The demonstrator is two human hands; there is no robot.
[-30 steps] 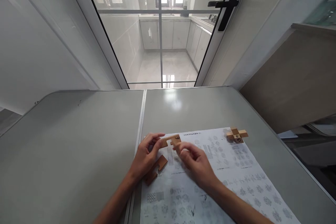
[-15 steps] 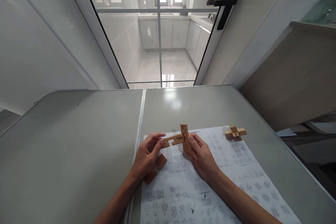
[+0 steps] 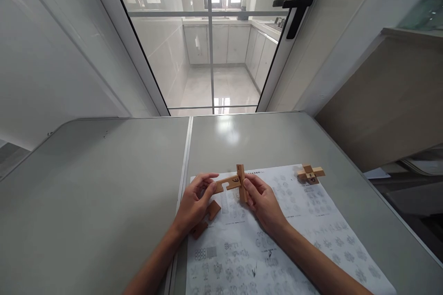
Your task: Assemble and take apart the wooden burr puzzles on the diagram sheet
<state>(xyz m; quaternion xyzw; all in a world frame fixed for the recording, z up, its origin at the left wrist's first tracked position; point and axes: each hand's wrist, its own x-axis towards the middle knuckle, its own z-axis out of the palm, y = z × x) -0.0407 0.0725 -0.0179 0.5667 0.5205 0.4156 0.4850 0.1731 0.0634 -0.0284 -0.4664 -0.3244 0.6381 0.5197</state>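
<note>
My left hand (image 3: 196,200) pinches the left end of a notched wooden puzzle piece (image 3: 232,181) that bears a dark mark. The other end of this piece meets an upright wooden puzzle piece (image 3: 241,189); whether it passes into the slot is hard to see. My right hand (image 3: 263,200) is closed on the upright piece from the right, thumb against its side. Below my left hand lies another notched wooden piece (image 3: 213,211), partly hidden by the hand. An assembled cross-shaped wooden puzzle (image 3: 310,174) rests at the paper's far right corner.
Under my hands a large printed sheet (image 3: 238,239) with puzzle diagrams covers part of the grey table (image 3: 114,193). A metal seam (image 3: 187,147) runs across the tabletop. Beyond the table stands a glass door with a black handle (image 3: 302,4).
My right hand has turned the upright piece, so its narrow side now faces me more and its slot is less visible. My left hand stays almost in place.
</note>
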